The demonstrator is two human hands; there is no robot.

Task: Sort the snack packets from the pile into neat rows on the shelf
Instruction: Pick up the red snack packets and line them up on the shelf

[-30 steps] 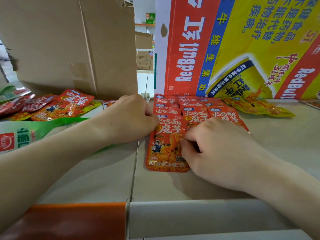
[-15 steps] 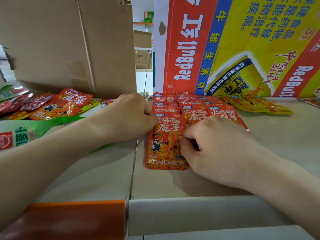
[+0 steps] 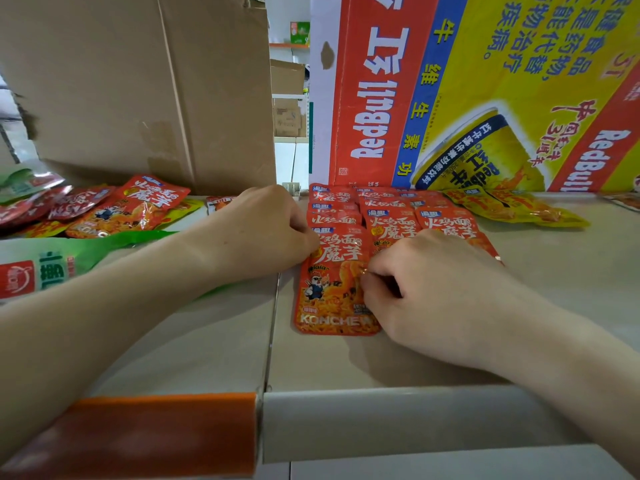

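Beige shelf (image 3: 207, 341) bearing three rows of red packets (image 3: 391, 216). One front packet (image 3: 332, 292) is pinched at its right edge by the right hand (image 3: 433, 289). Its left edge is touched by the curled left hand (image 3: 263, 230), grasp indeterminable. One pile (image 3: 104, 209) lies left.

Red-orange snack packets (image 3: 391, 223) lie flat in 3 overlapping rows on the beige shelf (image 3: 346, 362). The front packet (image 3: 329, 296), lettered KONCHEW, heads the left row. The pile (image 3: 114, 209) lies jumbled at far left.

The right hand (image 3: 426, 292) hides half the middle packet (image 3: 393, 232).
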